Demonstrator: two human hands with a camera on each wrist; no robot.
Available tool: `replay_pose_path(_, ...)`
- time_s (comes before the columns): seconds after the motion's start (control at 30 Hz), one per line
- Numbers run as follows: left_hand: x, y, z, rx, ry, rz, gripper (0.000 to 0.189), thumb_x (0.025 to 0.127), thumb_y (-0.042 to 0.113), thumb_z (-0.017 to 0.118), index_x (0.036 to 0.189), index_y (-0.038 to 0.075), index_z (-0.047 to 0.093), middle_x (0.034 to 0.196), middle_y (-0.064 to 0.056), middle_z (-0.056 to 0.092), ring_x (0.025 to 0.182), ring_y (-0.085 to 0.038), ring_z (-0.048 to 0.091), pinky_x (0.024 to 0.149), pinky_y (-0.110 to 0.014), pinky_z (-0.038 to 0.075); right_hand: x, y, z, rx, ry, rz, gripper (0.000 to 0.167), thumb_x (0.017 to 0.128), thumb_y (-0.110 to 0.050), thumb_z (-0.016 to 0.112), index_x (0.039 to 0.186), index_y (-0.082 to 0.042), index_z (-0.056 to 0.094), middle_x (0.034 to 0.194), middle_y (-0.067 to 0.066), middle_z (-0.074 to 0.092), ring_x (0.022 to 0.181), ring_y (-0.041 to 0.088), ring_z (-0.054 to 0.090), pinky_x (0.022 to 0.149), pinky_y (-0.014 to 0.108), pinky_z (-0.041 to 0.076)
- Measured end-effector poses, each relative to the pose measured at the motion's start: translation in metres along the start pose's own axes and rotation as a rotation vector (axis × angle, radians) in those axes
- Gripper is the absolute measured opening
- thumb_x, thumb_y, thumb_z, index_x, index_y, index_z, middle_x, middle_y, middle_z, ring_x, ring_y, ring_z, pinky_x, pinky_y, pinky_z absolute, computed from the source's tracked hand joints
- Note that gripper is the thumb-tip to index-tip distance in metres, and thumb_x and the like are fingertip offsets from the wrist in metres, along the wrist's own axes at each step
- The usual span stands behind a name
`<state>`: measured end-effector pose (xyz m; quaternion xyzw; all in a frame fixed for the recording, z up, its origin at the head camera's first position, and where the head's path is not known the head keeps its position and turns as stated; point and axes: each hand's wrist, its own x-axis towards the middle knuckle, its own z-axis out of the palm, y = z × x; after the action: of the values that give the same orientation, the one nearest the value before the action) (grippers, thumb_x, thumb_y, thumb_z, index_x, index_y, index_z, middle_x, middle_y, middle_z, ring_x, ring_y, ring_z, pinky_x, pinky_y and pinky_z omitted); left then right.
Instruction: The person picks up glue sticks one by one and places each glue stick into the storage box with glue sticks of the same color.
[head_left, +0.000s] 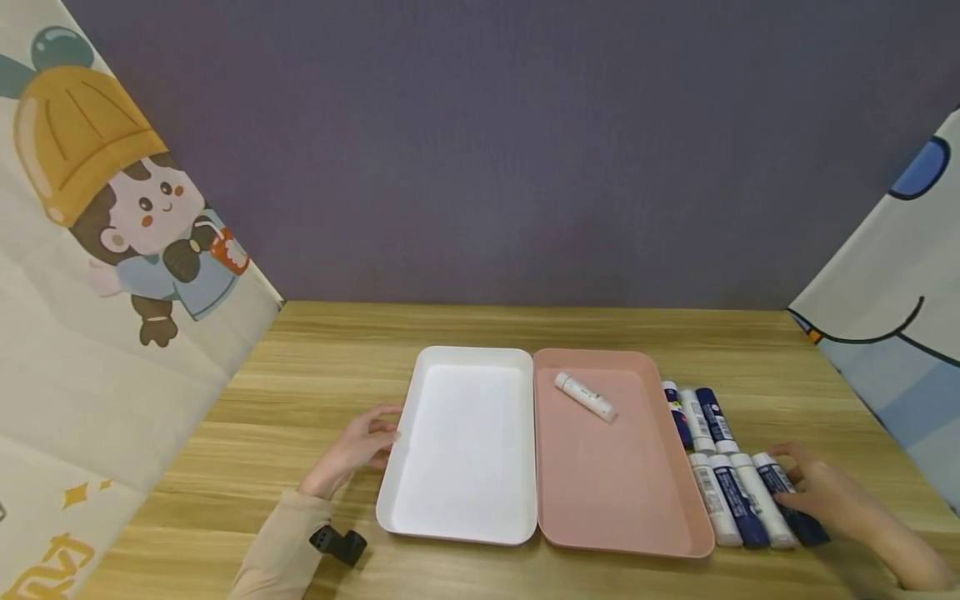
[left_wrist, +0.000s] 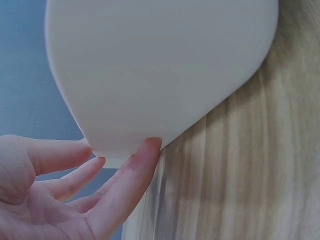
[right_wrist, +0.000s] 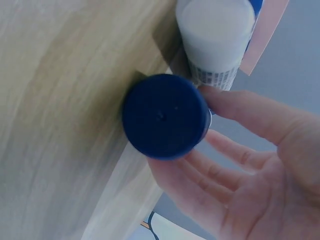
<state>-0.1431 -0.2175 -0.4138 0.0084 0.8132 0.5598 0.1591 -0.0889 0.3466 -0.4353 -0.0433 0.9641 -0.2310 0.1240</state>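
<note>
My left hand (head_left: 352,450) is at the left side of a white tray (head_left: 397,500). In the left wrist view its fairly straight fingertips touch the tray's rim and outer wall. My right hand (head_left: 832,496) holds a dark blue glue stick (head_left: 808,528) with a white cap, thumb on one side and fingers on the other. The right wrist view shows the stick's round blue end (right_wrist: 162,116) toward the camera. Next to it lies a white glue stick (head_left: 765,504), at the end of a row of blue and white sticks.
A pink tray (head_left: 622,533) adjoins the white one and holds a single white glue stick (head_left: 585,397). Behind the near row, a second row includes a blue glue stick (head_left: 716,419). A black strap clip (head_left: 337,544) is by the left sleeve. A grey-purple wall (head_left: 480,167) rises behind the wooden table.
</note>
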Motion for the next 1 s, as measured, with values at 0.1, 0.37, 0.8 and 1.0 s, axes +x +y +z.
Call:
replay_pose_path(0.1,0.0001,-0.0002,-0.0002,-0.001,0.002,-0.002,0.042,0.088,-0.001,0.047,0.128,-0.004,0.037,0.105,-0.024,0.048,0.075,-0.019,0.059,0.061,-0.036,0.053,-0.0009,-0.0017,0.0003,-0.004,0.000,0.002,0.053,0.073,-0.004,0.066,0.111,0.016,0.035,0.077,0.017,0.059,0.074,0.032,0.057,0.060,0.044,0.045)
replay_pose_path(0.37,-0.0010,-0.0012,-0.0006,-0.001,-0.001,-0.006,0.042,0.089,0.000,0.047,0.129,-0.003,0.036,0.109,-0.026,0.046,0.077,-0.021,0.059,0.061,-0.037,0.053,0.0000,-0.0011,0.0016,0.005,-0.010,0.011,0.054,0.073,-0.005,0.065,0.112,0.015,0.033,0.077,0.014,0.058,0.072,0.028,0.056,0.058,0.041,0.045)
replay_pose_path(0.8,-0.0021,-0.0012,-0.0001,-0.001,0.005,0.007,0.041,0.088,0.000,0.047,0.128,-0.003,0.037,0.107,-0.025,0.047,0.077,-0.021,0.058,0.061,-0.036,0.053,-0.0017,0.0007,0.0016,-0.023,0.035,-0.016,0.055,0.071,-0.006,0.066,0.112,0.014,0.035,0.077,0.014,0.058,0.070,0.027,0.056,0.056,0.041,0.044)
replay_pose_path(1.0,-0.0028,-0.0008,0.0001,-0.004,0.001,0.013,0.042,0.088,0.001,0.047,0.129,-0.004,0.037,0.106,-0.025,0.047,0.075,-0.020,0.058,0.060,-0.037,0.053,-0.0035,-0.0028,-0.0039,-0.028,0.046,-0.007,0.057,0.073,-0.005,0.065,0.114,0.015,0.032,0.077,0.013,0.057,0.067,0.023,0.054,0.054,0.037,0.043)
